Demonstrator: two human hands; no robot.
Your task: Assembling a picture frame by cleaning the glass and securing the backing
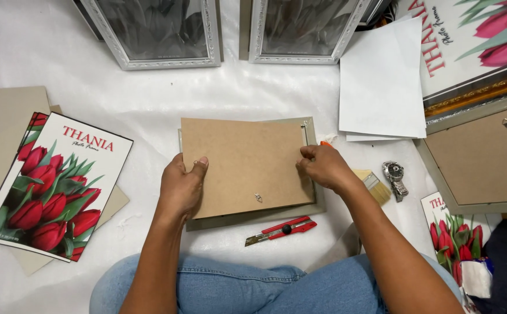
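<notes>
White sheet, both hands on backing board in frame.

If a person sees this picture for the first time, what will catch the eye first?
First, the two hands at the centre: the left hand and the right hand press a brown backing board onto a frame lying face down. Next, the bright print of red tulips on the left. Below the board lies a red utility knife, and to the right a wristwatch.
</notes>
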